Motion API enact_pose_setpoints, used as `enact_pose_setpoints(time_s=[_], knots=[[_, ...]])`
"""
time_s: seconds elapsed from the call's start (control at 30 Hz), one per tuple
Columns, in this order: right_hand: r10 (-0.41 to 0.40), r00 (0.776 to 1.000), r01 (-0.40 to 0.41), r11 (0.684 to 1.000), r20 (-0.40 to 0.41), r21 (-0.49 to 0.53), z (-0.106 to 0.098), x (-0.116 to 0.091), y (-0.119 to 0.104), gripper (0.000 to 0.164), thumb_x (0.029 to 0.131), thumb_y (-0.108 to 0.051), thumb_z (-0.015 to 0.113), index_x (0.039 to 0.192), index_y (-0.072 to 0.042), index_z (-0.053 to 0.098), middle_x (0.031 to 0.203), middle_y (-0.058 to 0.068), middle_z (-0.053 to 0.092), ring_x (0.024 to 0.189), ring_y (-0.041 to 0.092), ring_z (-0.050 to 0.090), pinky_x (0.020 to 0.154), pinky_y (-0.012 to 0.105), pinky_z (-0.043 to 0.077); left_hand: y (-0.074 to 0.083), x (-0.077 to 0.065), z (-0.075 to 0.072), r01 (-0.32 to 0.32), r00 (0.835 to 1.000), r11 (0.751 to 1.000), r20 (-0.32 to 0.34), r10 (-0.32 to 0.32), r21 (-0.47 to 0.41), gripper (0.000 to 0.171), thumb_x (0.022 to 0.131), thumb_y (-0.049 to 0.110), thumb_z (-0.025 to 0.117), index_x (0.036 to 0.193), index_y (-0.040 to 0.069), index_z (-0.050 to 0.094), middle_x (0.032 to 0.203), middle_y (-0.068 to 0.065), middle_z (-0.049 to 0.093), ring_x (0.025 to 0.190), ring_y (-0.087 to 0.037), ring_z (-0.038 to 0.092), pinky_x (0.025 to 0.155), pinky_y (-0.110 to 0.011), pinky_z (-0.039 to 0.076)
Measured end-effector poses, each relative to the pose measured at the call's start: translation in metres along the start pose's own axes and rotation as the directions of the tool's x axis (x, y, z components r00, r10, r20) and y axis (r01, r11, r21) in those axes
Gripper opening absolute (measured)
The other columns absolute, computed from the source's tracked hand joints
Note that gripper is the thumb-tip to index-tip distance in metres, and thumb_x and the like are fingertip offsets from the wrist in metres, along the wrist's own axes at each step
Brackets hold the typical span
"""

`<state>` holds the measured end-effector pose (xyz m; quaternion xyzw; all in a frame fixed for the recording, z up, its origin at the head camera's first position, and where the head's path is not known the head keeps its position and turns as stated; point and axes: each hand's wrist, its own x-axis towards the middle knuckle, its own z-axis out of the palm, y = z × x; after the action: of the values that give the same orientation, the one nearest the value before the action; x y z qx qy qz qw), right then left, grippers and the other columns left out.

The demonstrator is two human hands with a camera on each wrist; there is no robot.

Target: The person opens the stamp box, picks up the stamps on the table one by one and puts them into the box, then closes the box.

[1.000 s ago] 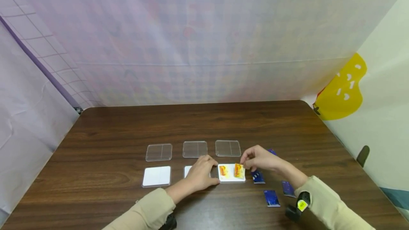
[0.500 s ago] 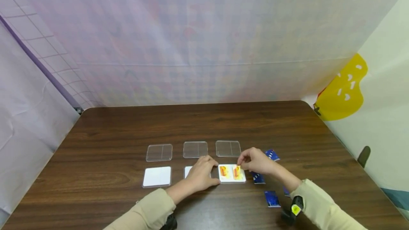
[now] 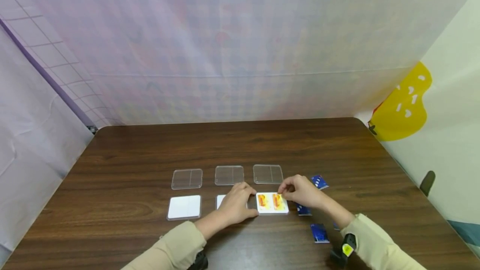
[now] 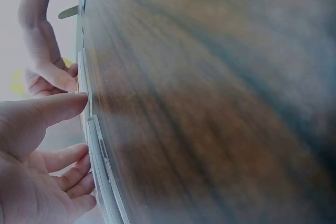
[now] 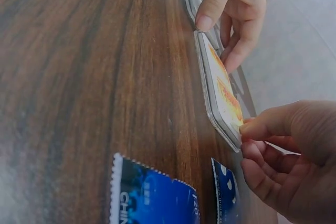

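My left hand [image 3: 237, 204] spans the left end of a shallow clear case [image 3: 266, 211] with a white inside, thumb at its near corner and index finger at its far corner. Two small orange-and-yellow printed pieces lie side by side on the white: a left piece [image 3: 263, 201] and a right piece [image 3: 278, 203]. My right hand [image 3: 301, 190] pinches the far right corner of the right piece between thumb [image 5: 252, 127] and index finger. In the right wrist view the pieces look flat. Part of a second white-filled case [image 3: 220, 199] shows behind my left hand.
A third white-filled case [image 3: 183, 207] sits at the left. Behind stand several clear lids: a left lid [image 3: 186, 179], a middle lid [image 3: 229, 175], a right lid [image 3: 268, 174]. Blue sachets lie right, among them a front sachet [image 3: 319, 233] and a rear sachet [image 3: 319, 181].
The right orange-and-yellow piece was tilted up in my right hand and now lies flat on the white. My right hand moved slightly left, uncovering the rear blue sachet. My left hand stayed put.
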<state>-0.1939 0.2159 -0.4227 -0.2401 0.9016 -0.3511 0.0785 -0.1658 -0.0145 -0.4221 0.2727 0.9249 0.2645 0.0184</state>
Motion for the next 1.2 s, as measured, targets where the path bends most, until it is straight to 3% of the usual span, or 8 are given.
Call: enact_pose_setpoints(time_s=[0.77, 0.97, 1.2], knots=[[-0.019, 0.999, 0.019, 1.000, -0.027, -0.020, -0.001, -0.002, 0.000, 0.011, 0.074, 0.002, 0.063, 0.080, -0.006, 0.067, 0.072, -0.003, 0.061, 0.062, 0.002, 0.050, 0.054, 0.019, 0.044, -0.001, 0.001, 0.001, 0.000, 1.000, 1.000, 0.002, 0.000, -0.004, 0.048, 0.067, 0.026, 0.078, 0.106, 0.003, 0.063, 0.101, -0.005, 0.057, 0.097, -0.019, 0.051, 0.083, -0.029, 0.045], [0.022, 1.000, -0.022, 0.995, -0.007, 0.098, -0.007, -0.006, -0.004, 0.008, 0.078, 0.000, 0.062, 0.084, -0.002, 0.067, 0.075, 0.004, 0.063, 0.057, 0.006, 0.051, 0.049, 0.021, 0.045, -0.001, 0.001, 0.001, -0.002, 1.000, 1.000, 0.004, 0.002, 0.006, 0.049, 0.067, 0.027, 0.078, 0.106, 0.003, 0.063, 0.101, -0.005, 0.057, 0.098, -0.019, 0.051, 0.083, -0.028, 0.045], [0.089, 0.996, -0.088, 0.974, 0.005, 0.209, -0.016, -0.015, -0.005, 0.011, 0.080, -0.004, 0.062, 0.089, 0.002, 0.065, 0.078, 0.009, 0.062, 0.063, 0.010, 0.054, 0.053, 0.024, 0.049, -0.005, 0.000, -0.003, 0.008, 1.000, 1.000, 0.019, -0.007, -0.027, 0.054, 0.067, 0.031, 0.077, 0.110, 0.003, 0.061, 0.105, -0.006, 0.057, 0.100, -0.022, 0.051, 0.083, -0.032, 0.046]])
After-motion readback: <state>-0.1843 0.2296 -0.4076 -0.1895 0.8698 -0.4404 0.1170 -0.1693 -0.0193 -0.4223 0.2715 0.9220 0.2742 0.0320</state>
